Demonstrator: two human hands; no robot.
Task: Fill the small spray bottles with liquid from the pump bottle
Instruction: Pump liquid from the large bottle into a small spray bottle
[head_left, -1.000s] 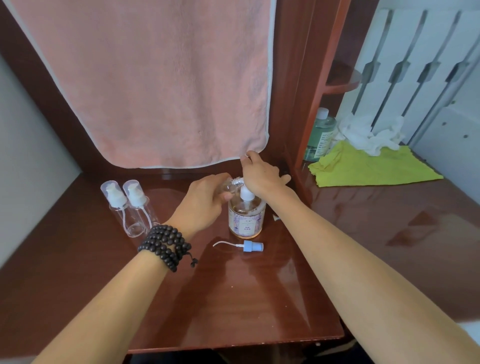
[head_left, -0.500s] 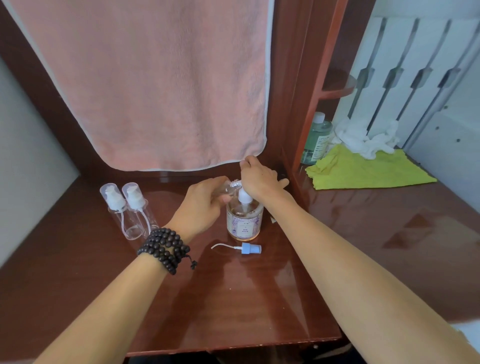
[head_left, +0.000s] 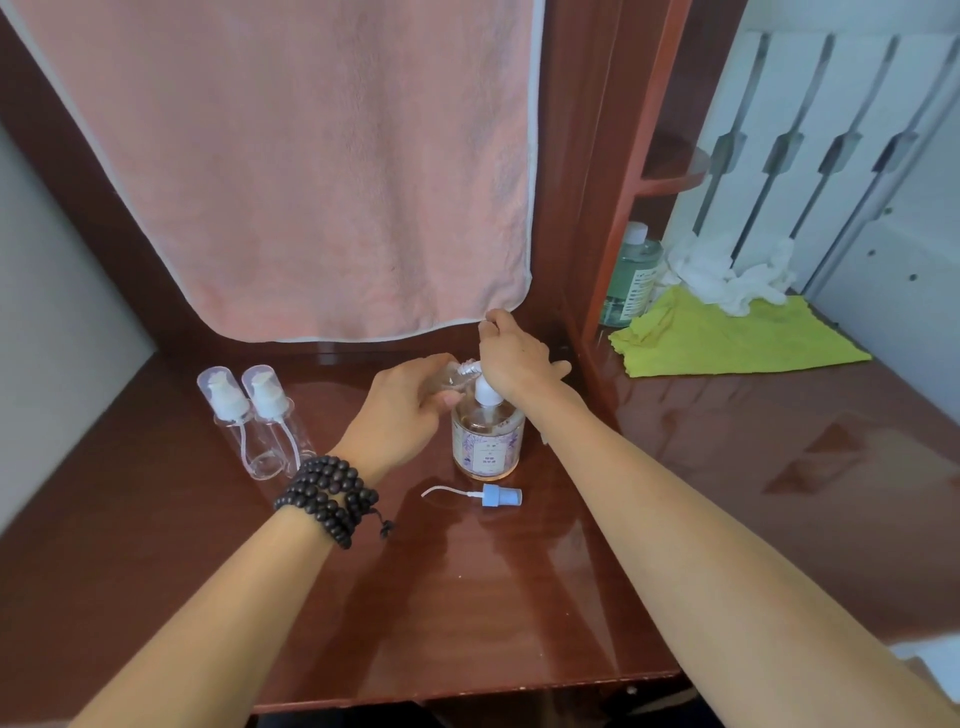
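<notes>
Fingers of the right hand (head_left: 511, 353) curl over the pump bottle (head_left: 487, 436) head, as half a second ago.
Left hand (head_left: 410, 410) still grips a small spray bottle (head_left: 457, 376) tilted at the nozzle; a loose sprayer cap (head_left: 496, 494) lies unmoved on the worktop (head_left: 467, 597).

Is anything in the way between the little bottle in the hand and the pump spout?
Nothing visible. The left hand holds the small clear bottle tilted, its mouth right up by the pump bottle head, where the right hand rests. The bottle's blue spray top lies off on the desk.
</notes>
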